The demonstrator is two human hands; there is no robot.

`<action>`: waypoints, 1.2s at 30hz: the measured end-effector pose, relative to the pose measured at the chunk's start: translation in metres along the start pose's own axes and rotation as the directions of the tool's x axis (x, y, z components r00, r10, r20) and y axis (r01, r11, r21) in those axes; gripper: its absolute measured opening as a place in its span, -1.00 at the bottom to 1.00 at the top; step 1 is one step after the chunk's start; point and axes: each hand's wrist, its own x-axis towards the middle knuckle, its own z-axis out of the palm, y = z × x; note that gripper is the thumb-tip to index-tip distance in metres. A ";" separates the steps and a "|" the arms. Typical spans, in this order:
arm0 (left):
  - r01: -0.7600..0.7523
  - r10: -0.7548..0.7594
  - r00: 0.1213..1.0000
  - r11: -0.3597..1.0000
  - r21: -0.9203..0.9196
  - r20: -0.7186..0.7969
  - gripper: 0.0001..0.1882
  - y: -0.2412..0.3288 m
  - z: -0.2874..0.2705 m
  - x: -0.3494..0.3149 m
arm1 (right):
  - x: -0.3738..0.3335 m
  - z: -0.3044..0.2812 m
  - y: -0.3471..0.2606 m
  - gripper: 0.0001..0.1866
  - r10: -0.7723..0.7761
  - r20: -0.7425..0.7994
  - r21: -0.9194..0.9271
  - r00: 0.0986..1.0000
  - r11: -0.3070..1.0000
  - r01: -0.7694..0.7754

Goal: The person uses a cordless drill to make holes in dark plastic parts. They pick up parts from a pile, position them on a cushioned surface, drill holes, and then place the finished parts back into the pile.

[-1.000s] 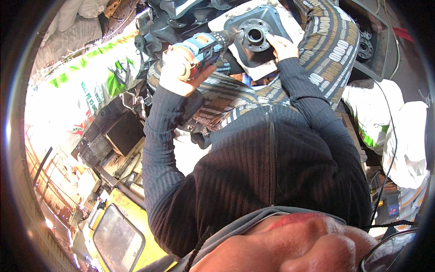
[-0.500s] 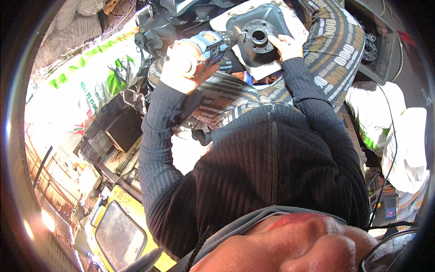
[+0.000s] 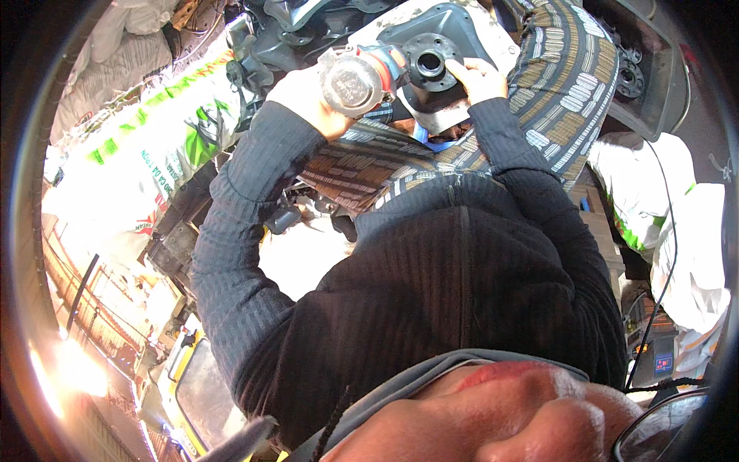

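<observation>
My left hand [image 3: 302, 94] is wrapped round a cordless drill [image 3: 352, 83], whose round rear end faces up toward me. The drill's front end, by the left side of a dark round flange [image 3: 448, 75], is hidden behind its body. This flange has a raised central collar and small holes round its face. It sits on a dark, square-based plastic part [image 3: 456, 27]. With thumb and fingers, my right hand [image 3: 481, 81] grips the flange's right rim. Under the plastic part lies a pale, stained pad [image 3: 500, 46] across my lap.
More dark plastic parts [image 3: 289, 42] are heaped at the far left. A grey crate [image 3: 670, 100] with round flanges [image 3: 630, 77] stands at the far right. White sacks [image 3: 639, 177] lie below it, crossed by a thin cable [image 3: 671, 231]. Another large sack [image 3: 138, 169] lies at left.
The drill has swung so its rear end points up toward me, and my left elbow has moved outward to the left. The flange and my right hand have shifted slightly left.
</observation>
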 end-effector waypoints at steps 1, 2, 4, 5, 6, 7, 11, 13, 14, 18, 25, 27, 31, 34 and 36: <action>0.016 -0.016 1.000 1.000 0.007 0.009 -0.65 0.002 -0.002 0.002 | 0.000 0.000 -0.002 -0.64 0.018 -0.009 0.006 1.000 1.000 -0.018; 0.070 -0.070 0.997 0.997 0.018 0.044 -0.64 0.004 -0.002 0.004 | -0.001 0.000 -0.004 -0.62 -0.003 -0.006 -0.010 1.000 1.000 0.002; 0.054 -0.054 0.998 0.998 0.026 0.022 -0.64 0.004 0.000 0.006 | -0.003 -0.001 -0.007 -0.60 0.016 -0.009 -0.048 1.000 0.999 -0.016; 0.066 -0.067 0.998 0.997 0.034 0.020 -0.64 0.003 0.001 0.008 | -0.004 -0.002 -0.009 -0.61 0.012 -0.004 -0.046 1.000 0.999 -0.012; 0.087 -0.086 0.996 0.996 -0.032 0.040 -0.63 0.002 0.002 0.009 | -0.004 -0.002 -0.010 -0.62 0.023 -0.005 -0.040 1.000 0.999 -0.024; 0.110 -0.105 0.993 0.989 -0.095 0.061 -0.61 0.000 0.002 0.009 | -0.005 -0.002 -0.011 -0.63 0.035 -0.005 -0.033 0.999 0.999 -0.035; 0.157 -0.142 0.986 0.970 -0.188 0.091 -0.55 -0.003 0.002 0.010 | -0.004 -0.001 -0.012 -0.65 0.008 0.002 -0.095 1.000 0.995 -0.008; 0.159 -0.145 0.985 0.972 -0.172 0.094 -0.52 0.000 0.005 0.012 | -0.004 -0.001 -0.011 -0.64 -0.018 0.025 -0.155 1.000 0.988 0.022; 0.157 -0.144 0.985 0.975 -0.156 0.097 -0.50 0.001 0.007 0.013 | -0.004 -0.001 -0.010 -0.65 -0.004 0.031 -0.063 1.000 0.998 0.006; 0.180 -0.191 0.975 0.978 0.100 0.110 -0.51 0.005 0.019 0.019 | -0.005 -0.001 -0.005 -0.67 0.055 -0.021 0.029 0.998 0.998 -0.054; 0.185 -0.192 0.977 0.979 -0.080 -0.096 -0.44 0.001 0.029 0.007 | 0.008 0.001 0.007 -0.57 -0.081 -0.036 0.018 0.996 0.997 0.081; 0.029 -0.043 0.978 0.997 -0.069 -0.205 -0.52 0.003 0.030 -0.002 | 0.014 0.001 0.009 -0.55 -0.171 -0.049 -0.026 0.984 0.985 0.170; 0.026 -0.020 0.952 1.000 0.016 -0.306 -0.56 0.023 0.027 -0.043 | 0.011 -0.015 0.005 -0.60 0.054 0.119 0.298 0.991 0.951 -0.087; -0.226 0.222 0.903 0.974 0.031 -0.367 -0.56 0.044 0.026 -0.074 | -0.003 -0.037 -0.003 -0.59 0.074 0.475 0.565 0.877 0.738 -0.369; -0.200 0.119 0.945 0.947 -0.251 -0.304 -0.58 0.058 0.032 -0.085 | -0.018 -0.045 -0.005 -0.56 -0.040 0.673 0.644 0.739 0.523 -0.558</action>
